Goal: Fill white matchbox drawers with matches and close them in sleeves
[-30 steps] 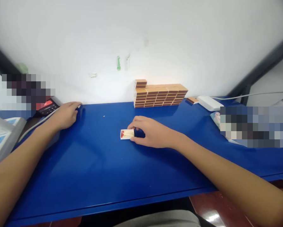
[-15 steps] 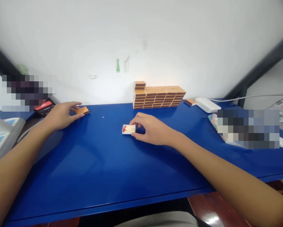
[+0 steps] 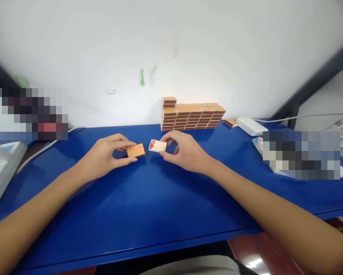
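Between thumb and fingers, my left hand (image 3: 114,151) grips an orange matchbox sleeve (image 3: 136,150) by its left end, printed face up. Facing it across a small gap is a white matchbox tray (image 3: 152,150), which my right hand (image 3: 180,149) pinches at its right end. Several red-headed matches (image 3: 159,145) lie in the tray, heads toward the left. Both pieces are over the middle of the blue table (image 3: 137,214). Whether the sleeve is hollow cannot be seen from this side.
Behind my right hand, stacked matchboxes (image 3: 193,116) form a block against the wall, with a higher pile at its left end. One more matchbox (image 3: 231,122) lies right of it, beside a white device (image 3: 252,126) with a cable. A grey-white box (image 3: 2,179) stands at far left.
My left hand has brought the orange sleeve from the far left to the middle, close to the tray. My right hand has raised and tilted the tray slightly.
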`<state>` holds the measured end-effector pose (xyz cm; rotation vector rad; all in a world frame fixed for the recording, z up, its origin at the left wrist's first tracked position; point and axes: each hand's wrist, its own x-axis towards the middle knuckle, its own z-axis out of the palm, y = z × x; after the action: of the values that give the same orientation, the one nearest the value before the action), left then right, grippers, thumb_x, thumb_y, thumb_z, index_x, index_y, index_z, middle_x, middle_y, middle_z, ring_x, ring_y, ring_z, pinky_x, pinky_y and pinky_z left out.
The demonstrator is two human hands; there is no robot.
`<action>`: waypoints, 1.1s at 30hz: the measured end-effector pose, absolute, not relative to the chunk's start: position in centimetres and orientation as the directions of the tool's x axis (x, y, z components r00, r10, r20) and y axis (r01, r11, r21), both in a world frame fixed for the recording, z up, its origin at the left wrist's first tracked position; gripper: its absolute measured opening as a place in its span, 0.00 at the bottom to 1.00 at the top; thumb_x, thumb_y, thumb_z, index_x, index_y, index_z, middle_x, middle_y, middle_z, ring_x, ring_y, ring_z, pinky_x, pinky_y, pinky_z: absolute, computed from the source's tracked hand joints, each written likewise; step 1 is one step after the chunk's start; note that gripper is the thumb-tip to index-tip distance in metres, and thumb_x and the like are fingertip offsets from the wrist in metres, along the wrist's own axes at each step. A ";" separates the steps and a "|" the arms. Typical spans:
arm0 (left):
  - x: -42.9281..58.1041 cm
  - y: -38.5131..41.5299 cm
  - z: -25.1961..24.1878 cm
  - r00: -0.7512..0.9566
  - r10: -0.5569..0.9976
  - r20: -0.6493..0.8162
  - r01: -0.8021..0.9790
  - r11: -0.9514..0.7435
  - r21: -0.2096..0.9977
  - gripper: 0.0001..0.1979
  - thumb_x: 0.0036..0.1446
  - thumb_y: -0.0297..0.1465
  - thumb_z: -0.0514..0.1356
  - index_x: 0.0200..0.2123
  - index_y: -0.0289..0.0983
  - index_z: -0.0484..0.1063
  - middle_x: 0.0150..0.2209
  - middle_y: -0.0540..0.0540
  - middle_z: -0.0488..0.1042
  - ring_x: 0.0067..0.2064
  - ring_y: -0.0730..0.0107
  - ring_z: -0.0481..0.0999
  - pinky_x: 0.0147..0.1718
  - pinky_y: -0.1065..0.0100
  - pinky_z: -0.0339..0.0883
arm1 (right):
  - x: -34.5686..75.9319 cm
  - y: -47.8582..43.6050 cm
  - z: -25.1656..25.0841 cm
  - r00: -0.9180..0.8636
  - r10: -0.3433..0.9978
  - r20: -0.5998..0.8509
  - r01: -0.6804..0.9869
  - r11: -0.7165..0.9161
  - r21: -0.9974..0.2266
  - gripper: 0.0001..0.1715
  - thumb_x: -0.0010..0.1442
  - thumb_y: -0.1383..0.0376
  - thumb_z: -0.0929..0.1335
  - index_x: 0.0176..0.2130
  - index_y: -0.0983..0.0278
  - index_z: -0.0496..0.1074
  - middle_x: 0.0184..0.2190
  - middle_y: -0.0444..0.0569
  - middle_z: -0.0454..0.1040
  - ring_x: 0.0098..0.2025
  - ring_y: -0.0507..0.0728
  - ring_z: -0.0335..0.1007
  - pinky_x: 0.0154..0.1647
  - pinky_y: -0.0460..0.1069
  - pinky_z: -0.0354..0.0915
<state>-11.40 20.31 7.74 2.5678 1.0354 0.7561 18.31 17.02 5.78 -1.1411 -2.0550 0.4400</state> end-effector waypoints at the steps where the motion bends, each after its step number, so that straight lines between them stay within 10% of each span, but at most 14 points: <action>1: -11.5 20.4 7.7 0.609 0.702 0.370 0.556 -0.710 0.432 0.24 0.61 0.51 0.69 0.51 0.41 0.84 0.46 0.43 0.81 0.41 0.61 0.83 0.44 0.57 0.83 | 18.2 17.0 5.8 -0.333 0.833 0.442 0.580 0.550 -0.601 0.13 0.60 0.65 0.75 0.46 0.62 0.76 0.44 0.49 0.79 0.44 0.58 0.75 0.42 0.53 0.68; 33: -10.6 19.6 8.0 0.578 0.739 0.346 0.488 -0.653 0.579 0.23 0.61 0.48 0.70 0.54 0.41 0.82 0.50 0.43 0.82 0.45 0.61 0.84 0.51 0.58 0.83 | 18.1 16.6 6.6 -0.413 0.757 0.506 0.435 0.652 -0.621 0.15 0.62 0.61 0.77 0.48 0.61 0.79 0.42 0.48 0.81 0.41 0.55 0.76 0.38 0.50 0.72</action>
<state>-10.63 19.61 7.97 2.3878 0.9864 0.8042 18.14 16.56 6.63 -0.9238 -2.0639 0.5088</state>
